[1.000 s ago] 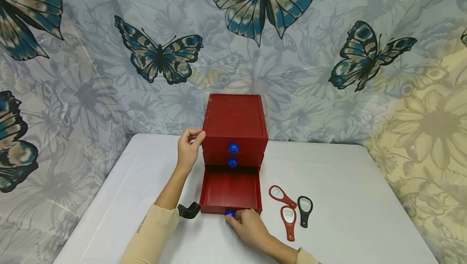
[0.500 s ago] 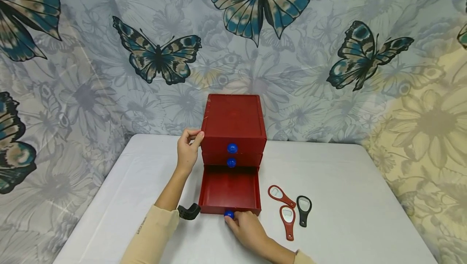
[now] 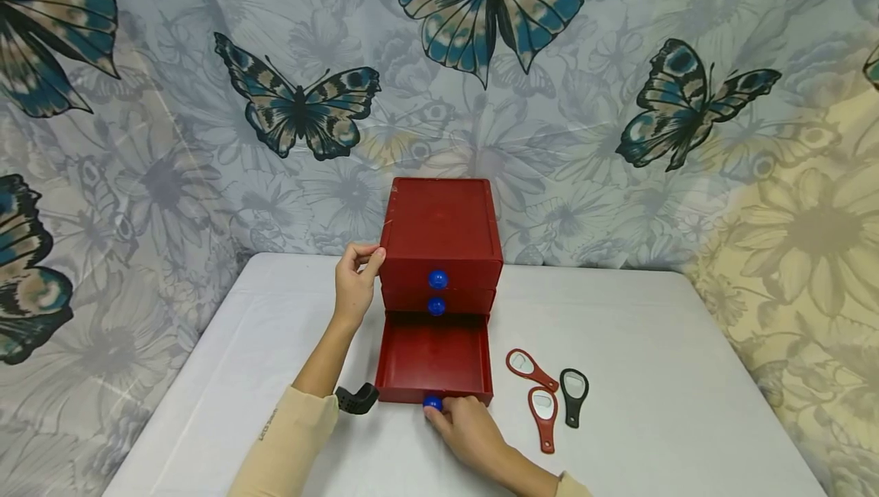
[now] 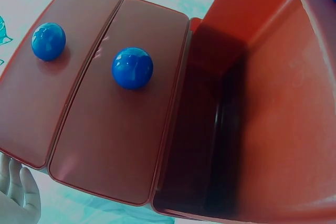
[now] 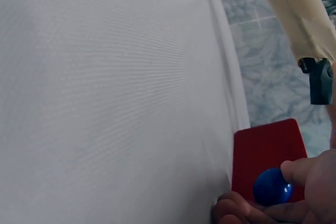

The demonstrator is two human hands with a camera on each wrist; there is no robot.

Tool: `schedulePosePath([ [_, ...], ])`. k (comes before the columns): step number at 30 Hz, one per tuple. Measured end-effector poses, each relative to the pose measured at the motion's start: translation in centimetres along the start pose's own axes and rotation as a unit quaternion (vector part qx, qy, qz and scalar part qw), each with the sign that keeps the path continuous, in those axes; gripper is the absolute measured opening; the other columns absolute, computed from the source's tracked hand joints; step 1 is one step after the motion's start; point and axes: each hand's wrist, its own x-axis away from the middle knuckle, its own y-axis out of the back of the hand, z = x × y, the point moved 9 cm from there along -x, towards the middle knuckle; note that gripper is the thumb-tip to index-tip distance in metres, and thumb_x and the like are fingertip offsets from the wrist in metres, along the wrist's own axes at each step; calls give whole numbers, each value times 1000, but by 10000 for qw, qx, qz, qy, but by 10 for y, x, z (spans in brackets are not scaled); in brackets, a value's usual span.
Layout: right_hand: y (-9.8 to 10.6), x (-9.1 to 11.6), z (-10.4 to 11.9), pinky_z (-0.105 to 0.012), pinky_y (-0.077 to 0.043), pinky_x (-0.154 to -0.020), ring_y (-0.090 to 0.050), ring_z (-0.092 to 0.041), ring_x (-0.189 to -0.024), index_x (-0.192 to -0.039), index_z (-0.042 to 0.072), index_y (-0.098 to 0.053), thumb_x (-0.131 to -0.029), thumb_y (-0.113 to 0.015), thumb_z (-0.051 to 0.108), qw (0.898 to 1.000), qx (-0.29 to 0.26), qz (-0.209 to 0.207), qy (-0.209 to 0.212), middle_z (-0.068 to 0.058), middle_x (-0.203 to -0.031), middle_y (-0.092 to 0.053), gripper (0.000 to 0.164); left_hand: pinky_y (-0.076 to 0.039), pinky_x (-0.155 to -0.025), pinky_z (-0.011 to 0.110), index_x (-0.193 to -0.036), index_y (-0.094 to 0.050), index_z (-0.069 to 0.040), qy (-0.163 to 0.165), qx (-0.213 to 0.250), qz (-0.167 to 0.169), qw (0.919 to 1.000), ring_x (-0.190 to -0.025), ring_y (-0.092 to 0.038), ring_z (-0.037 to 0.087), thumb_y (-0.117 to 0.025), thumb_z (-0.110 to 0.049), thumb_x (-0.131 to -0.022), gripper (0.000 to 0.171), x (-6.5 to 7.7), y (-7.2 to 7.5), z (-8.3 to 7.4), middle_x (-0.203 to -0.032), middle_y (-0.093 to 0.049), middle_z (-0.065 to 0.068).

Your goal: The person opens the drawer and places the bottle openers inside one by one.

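A red drawer cabinet [image 3: 441, 218] with blue ball knobs stands on the white table. Its two upper drawers are closed, and the bottom drawer [image 3: 434, 352] is pulled out with nothing inside. My left hand [image 3: 355, 283] rests against the cabinet's upper left side, fingertips at its front edge; in the left wrist view those fingers [image 4: 17, 187] lie along the side wall. At the drawer front, my right hand [image 3: 470, 432] holds the blue knob [image 3: 433, 403]. The right wrist view shows thumb and fingers on either side of that knob [image 5: 272, 187].
Right of the drawer lie two red bottle openers, one angled [image 3: 532, 371] and one pointing toward me [image 3: 544, 419], beside a black bottle opener [image 3: 574, 398]. A black wrist mount [image 3: 357, 398] juts from the left sleeve near the drawer's corner. Butterfly-print cloth [image 3: 494, 130] hangs behind the table.
Only a very slight shift of the head view shows. Both hands, the cabinet and the pulled-out drawer keep their places.
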Motion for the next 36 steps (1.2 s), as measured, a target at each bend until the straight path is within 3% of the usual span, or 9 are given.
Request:
schedulePosePath([
  [6,1,-1,-4,-15,-24,-45,-29,4,-47,-61,15,-61,-94,-63,35,9992,-260,298,86,16,-50,-32,39,-51,-72,18,-105,-59,9,-52,-40,-13,10000,-82,-59,1,-62,-9,-95,20,0,-1,0,-90,-61,-11],
  [11,5,1,-14,-15,-30,-47,-35,5,-50,-76,10,-74,-92,-67,32,9958,-501,765,41,16,-52,-41,28,-50,-72,18,-106,-58,9,62,-86,43,9999,-83,-58,1,-62,-10,-95,22,0,-1,2,-90,-61,-13],
  [16,13,7,-29,-18,-41,-48,-46,2,-51,-79,9,-75,-91,-67,30,9825,-764,1700,-61,8,-58,-59,25,-50,-73,19,-107,-57,10,133,-130,64,9998,-82,-57,-1,-60,-6,-95,21,0,0,0,-90,-60,-14],
  [18,19,11,-35,-19,-43,-49,-50,1,-52,-80,9,-75,-91,-67,30,9748,-882,2049,-83,3,-62,-64,25,-50,-73,20,-106,-57,11,129,-148,67,9998,-82,-57,-1,-60,-5,-95,20,2,-1,-7,-90,-59,-14],
  [21,35,15,-43,-20,-44,-52,-52,0,-56,-85,9,-75,-91,-68,29,9693,-984,2251,-114,-1,-67,-67,22,-51,-74,18,-105,-57,12,113,-190,87,9997,-81,-57,-2,-59,-4,-95,19,6,-2,-20,-90,-59,-13],
  [26,67,21,-60,-21,-45,-56,-56,-4,-64,-92,8,-74,-91,-66,31,9761,-995,1907,-321,-2,-75,-69,24,-50,-73,17,-105,-56,13,45,-207,126,9997,-81,-56,-2,-59,-4,-95,19,10,-4,-33,-90,-59,-12],
  [31,102,24,-88,-22,-46,-56,-55,-9,-66,-93,2,-73,-90,-69,27,9873,-702,851,-1144,-3,-78,-69,26,-49,-73,17,-106,-56,13,9,-192,156,9997,-82,-56,-2,-59,-4,-95,21,10,-4,-34,-89,-59,-12],
  [36,128,35,-119,-26,-44,-56,-55,-12,-67,-91,1,-74,-87,-71,23,9795,71,29,-2013,-3,-76,-70,23,-50,-73,17,-105,-56,13,25,-193,119,9997,-81,-56,-2,-59,-4,-95,20,10,-4,-32,-89,-59,-13],
])
